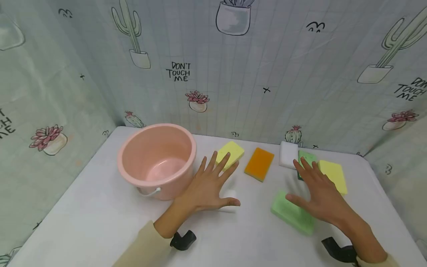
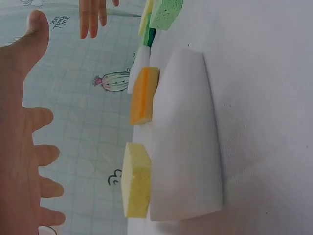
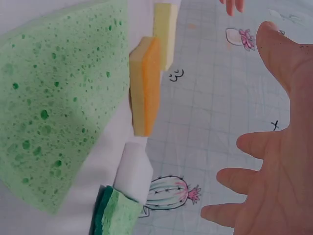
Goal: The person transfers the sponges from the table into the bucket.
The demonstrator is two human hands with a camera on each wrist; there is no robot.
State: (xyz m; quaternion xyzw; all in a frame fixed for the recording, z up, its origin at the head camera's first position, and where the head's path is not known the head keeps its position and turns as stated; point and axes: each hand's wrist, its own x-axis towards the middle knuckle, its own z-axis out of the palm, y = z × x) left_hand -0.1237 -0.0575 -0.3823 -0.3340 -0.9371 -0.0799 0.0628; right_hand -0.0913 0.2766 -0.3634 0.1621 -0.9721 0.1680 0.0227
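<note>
My left hand (image 1: 205, 189) hovers with its fingers spread, just right of the pink bucket (image 1: 171, 190). Under it lies a white block (image 2: 186, 142), mostly covered by the hand in the head view. Beyond its fingertips is a pale yellow sponge (image 1: 234, 150). On the other side my right hand (image 1: 321, 196), also spread and holding nothing, is over a large light green sponge (image 3: 63, 93) with a pitted surface. That hand overlaps a green scouring sponge (image 1: 307, 156) and a second yellow sponge (image 1: 336, 176) in the head view.
An orange sponge (image 1: 259, 164) lies between the two hands, toward the back. To its right is a smaller white block (image 1: 288, 154). Everything rests on a white table (image 1: 83, 207), enclosed at the back and sides by a cactus-print curtain (image 1: 233, 66).
</note>
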